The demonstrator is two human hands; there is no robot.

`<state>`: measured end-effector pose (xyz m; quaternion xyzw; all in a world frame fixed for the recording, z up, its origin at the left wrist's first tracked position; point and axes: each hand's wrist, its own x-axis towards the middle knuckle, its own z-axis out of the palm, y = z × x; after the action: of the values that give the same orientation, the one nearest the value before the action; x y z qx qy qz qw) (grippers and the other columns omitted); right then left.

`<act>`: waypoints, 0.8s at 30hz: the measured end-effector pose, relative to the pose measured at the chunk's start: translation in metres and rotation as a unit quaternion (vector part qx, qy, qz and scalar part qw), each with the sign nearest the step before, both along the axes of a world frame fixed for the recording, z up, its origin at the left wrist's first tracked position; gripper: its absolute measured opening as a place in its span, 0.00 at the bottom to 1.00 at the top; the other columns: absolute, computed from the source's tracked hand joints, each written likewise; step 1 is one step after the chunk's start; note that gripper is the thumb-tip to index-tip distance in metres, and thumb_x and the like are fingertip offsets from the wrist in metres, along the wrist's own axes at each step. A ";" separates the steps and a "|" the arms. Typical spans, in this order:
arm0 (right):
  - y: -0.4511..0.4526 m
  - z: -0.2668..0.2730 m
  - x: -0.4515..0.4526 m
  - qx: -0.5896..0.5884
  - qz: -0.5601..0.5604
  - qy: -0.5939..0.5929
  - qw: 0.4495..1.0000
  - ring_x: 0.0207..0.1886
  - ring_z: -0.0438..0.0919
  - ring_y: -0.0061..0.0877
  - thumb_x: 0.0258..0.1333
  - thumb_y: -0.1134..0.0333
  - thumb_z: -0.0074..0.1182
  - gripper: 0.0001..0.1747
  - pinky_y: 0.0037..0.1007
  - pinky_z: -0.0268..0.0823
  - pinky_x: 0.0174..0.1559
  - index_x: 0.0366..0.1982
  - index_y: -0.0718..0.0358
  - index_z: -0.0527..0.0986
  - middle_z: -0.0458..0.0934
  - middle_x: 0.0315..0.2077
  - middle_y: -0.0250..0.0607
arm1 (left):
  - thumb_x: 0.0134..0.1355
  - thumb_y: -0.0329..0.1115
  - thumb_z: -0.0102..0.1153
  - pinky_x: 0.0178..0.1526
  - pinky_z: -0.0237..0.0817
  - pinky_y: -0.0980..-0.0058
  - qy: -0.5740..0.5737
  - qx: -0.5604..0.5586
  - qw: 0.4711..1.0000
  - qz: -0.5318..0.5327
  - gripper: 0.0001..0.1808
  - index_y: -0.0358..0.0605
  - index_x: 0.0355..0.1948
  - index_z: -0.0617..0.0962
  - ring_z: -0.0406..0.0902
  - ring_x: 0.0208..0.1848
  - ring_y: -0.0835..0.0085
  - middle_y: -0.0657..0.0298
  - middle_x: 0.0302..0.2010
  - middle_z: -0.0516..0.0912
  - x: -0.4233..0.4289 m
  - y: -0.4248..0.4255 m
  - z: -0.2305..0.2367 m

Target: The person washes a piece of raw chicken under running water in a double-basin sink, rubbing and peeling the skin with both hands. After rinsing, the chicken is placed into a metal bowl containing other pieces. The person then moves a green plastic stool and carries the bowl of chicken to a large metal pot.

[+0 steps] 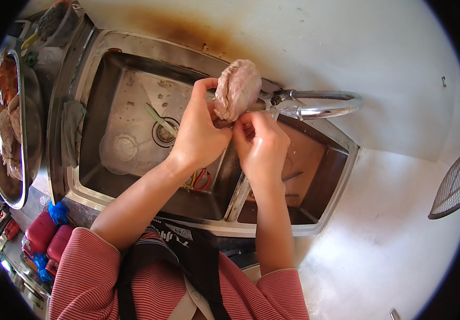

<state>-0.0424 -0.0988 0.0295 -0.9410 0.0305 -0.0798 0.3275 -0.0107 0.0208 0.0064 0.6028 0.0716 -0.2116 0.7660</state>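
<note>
Over the divider of a double-bowl steel sink (234, 192), my left hand (202, 124) holds up a piece of pale meat (238, 90), its fingers around the left side and underside. My right hand (262, 140) is bent at the meat's lower edge, fingertips pinched together there; whether they grip a bit of it cannot be told. In the left bowl lie a clear round plastic bowl (120, 152), a light green-handled tool (158, 119) across the drain, and red and yellow handled scissors (201, 179). Reddish-brown water (306, 156) stands in the right bowl, with dark thin utensils partly in it.
A chrome faucet (326, 111) reaches right from behind the sink. A grey cloth (72, 132) hangs at the sink's left edge. Farther left, a large metal tray (24, 120) holds pieces of meat. Red containers (42, 232) stand below it. A mesh strainer (450, 192) hangs far right.
</note>
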 end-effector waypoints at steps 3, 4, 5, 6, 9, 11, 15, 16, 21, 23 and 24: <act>-0.004 -0.008 0.003 0.026 -0.020 0.039 0.999 0.23 0.78 0.29 0.41 0.76 0.60 0.06 0.27 0.68 0.28 0.23 0.66 0.73 0.76 0.20 0.42 | 0.43 0.14 0.54 0.44 0.66 0.78 -0.021 -0.013 0.999 0.029 0.33 0.36 0.54 0.61 0.76 0.41 0.74 0.56 0.38 0.77 0.004 -0.003 -0.005; -0.007 -0.010 0.005 -0.002 -0.019 0.032 0.999 0.23 0.78 0.28 0.42 0.75 0.60 0.06 0.27 0.68 0.28 0.23 0.66 0.73 0.76 0.19 0.42 | 0.43 0.14 0.54 0.44 0.67 0.78 -0.006 -0.023 0.999 0.040 0.34 0.36 0.54 0.61 0.76 0.41 0.74 0.56 0.39 0.77 0.004 -0.004 -0.007; -0.012 -0.013 0.008 -0.032 -0.020 0.024 0.999 0.23 0.78 0.28 0.42 0.74 0.60 0.06 0.27 0.68 0.28 0.23 0.65 0.73 0.76 0.19 0.41 | 0.43 0.14 0.54 0.43 0.67 0.78 0.009 -0.037 0.998 0.051 0.34 0.36 0.54 0.61 0.76 0.41 0.73 0.56 0.40 0.77 0.006 -0.004 -0.008; -0.017 -0.016 0.012 -0.062 -0.022 0.015 0.998 0.23 0.78 0.28 0.43 0.73 0.59 0.06 0.27 0.68 0.28 0.23 0.65 0.72 0.76 0.18 0.41 | 0.42 0.14 0.55 0.45 0.66 0.77 0.026 -0.028 0.997 0.060 0.34 0.34 0.53 0.63 0.75 0.45 0.72 0.57 0.42 0.75 0.006 -0.003 -0.010; -0.037 -0.021 0.021 -0.029 -0.082 0.077 0.993 0.23 0.78 0.28 0.45 0.73 0.58 0.06 0.27 0.68 0.28 0.25 0.66 0.73 0.77 0.19 0.42 | 0.40 0.14 0.57 0.48 0.66 0.75 0.140 -0.131 0.978 0.080 0.33 0.32 0.51 0.65 0.73 0.48 0.71 0.56 0.45 0.74 0.009 0.007 -0.012; -0.046 -0.023 0.022 0.002 -0.097 0.107 0.990 0.25 0.77 0.24 0.51 0.70 0.56 0.06 0.25 0.67 0.30 0.30 0.66 0.74 0.78 0.22 0.38 | 0.41 0.12 0.58 0.51 0.66 0.73 0.154 -0.201 0.965 0.063 0.31 0.32 0.50 0.66 0.72 0.51 0.70 0.57 0.46 0.74 0.009 0.013 -0.012; -0.046 -0.029 0.019 0.304 -0.087 0.120 0.941 0.38 0.76 0.20 0.61 0.63 0.50 0.14 0.25 0.67 0.41 0.44 0.63 0.73 0.78 0.35 0.35 | 0.42 0.11 0.57 0.53 0.65 0.73 0.148 -0.236 0.960 0.031 0.30 0.33 0.50 0.67 0.73 0.51 0.69 0.58 0.47 0.74 0.012 0.016 -0.007; -0.042 -0.032 0.019 0.417 -0.115 0.148 0.889 0.40 0.76 0.21 0.61 0.61 0.50 0.15 0.27 0.67 0.43 0.44 0.63 0.74 0.78 0.36 0.35 | 0.43 0.10 0.57 0.53 0.65 0.73 0.141 -0.243 0.959 0.024 0.30 0.33 0.50 0.67 0.73 0.51 0.69 0.58 0.47 0.75 0.013 0.016 -0.006; -0.034 -0.031 0.022 0.740 -0.102 0.214 0.630 0.49 0.72 0.20 0.62 0.56 0.49 0.20 0.28 0.62 0.52 0.51 0.60 0.70 0.74 0.44 0.35 | 0.49 0.20 0.64 0.55 0.64 0.72 0.166 -0.270 0.948 -0.028 0.31 0.33 0.54 0.66 0.73 0.51 0.71 0.58 0.48 0.75 0.015 0.013 -0.002; -0.029 -0.030 0.020 0.736 -0.091 0.155 0.653 0.49 0.71 0.21 0.62 0.57 0.49 0.18 0.28 0.62 0.52 0.48 0.62 0.70 0.75 0.44 0.35 | 0.52 0.25 0.65 0.55 0.63 0.72 0.178 -0.275 0.944 -0.030 0.31 0.33 0.55 0.65 0.73 0.51 0.72 0.58 0.48 0.75 0.016 0.009 -0.005; -0.027 -0.030 0.019 0.734 -0.095 0.131 0.660 0.49 0.71 0.21 0.62 0.57 0.49 0.18 0.29 0.62 0.53 0.47 0.62 0.70 0.74 0.44 0.35 | 0.53 0.28 0.65 0.55 0.63 0.72 0.181 -0.276 0.943 -0.032 0.30 0.33 0.55 0.65 0.73 0.51 0.72 0.57 0.48 0.75 0.017 0.006 -0.008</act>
<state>-0.0236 -0.1256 -0.0002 -0.3884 0.2107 0.0622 0.8949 0.0060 0.0268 -0.0011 0.3207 0.1286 -0.3535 0.8693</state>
